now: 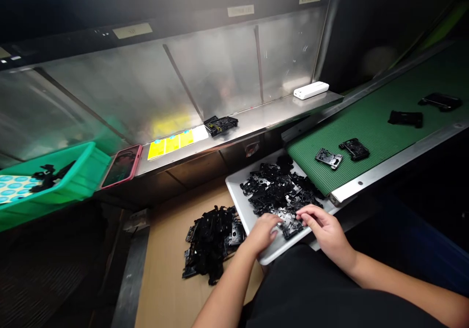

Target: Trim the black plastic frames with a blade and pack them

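Note:
A white tray (238,191) sits at the end of a green conveyor belt (370,123) and holds a heap of black plastic parts (278,189). My left hand (262,233) rests on the tray's near edge with its fingers curled against the heap. My right hand (324,225) lies beside it, fingers bent over a part (291,220) at the heap's near side. Both hands touch that part; whether either grips it is unclear. A second pile of black parts (212,240) lies on brown cardboard (164,269) to the left of the tray.
Several black parts ride on the belt (353,148). A metal shelf (256,115) carries one black part (221,124), yellow labels (176,142), a white box (310,90) and a phone in a red case (122,166). A green bin (69,181) stands at far left.

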A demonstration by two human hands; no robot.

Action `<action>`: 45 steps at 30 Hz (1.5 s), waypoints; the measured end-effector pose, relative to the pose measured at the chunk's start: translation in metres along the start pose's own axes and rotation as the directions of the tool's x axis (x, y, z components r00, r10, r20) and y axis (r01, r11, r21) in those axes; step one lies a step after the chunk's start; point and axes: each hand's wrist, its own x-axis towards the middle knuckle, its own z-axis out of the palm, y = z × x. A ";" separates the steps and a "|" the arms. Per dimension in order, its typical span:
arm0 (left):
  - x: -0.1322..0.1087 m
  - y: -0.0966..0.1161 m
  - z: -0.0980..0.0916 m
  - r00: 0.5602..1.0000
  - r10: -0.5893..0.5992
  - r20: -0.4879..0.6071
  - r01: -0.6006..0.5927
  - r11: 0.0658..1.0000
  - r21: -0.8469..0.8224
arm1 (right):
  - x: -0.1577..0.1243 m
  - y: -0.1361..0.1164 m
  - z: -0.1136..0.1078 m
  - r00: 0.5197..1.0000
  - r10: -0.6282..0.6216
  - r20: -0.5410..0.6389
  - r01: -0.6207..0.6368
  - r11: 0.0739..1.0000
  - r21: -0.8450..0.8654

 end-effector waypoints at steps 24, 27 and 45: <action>-0.051 0.083 -0.017 0.932 -0.358 0.058 0.198 0.369 -0.908 | 0.006 -0.020 0.008 0.989 -0.031 0.144 0.024 0.999 0.048; -0.065 0.106 -0.024 0.929 -0.349 0.125 0.125 -0.023 -0.992 | 0.008 -0.033 0.018 0.976 -0.078 0.201 0.064 0.995 0.072; -0.094 0.131 -0.028 0.868 -0.445 0.220 0.081 -0.310 -0.947 | -0.014 -0.054 0.058 0.746 -0.388 0.541 0.348 0.920 0.180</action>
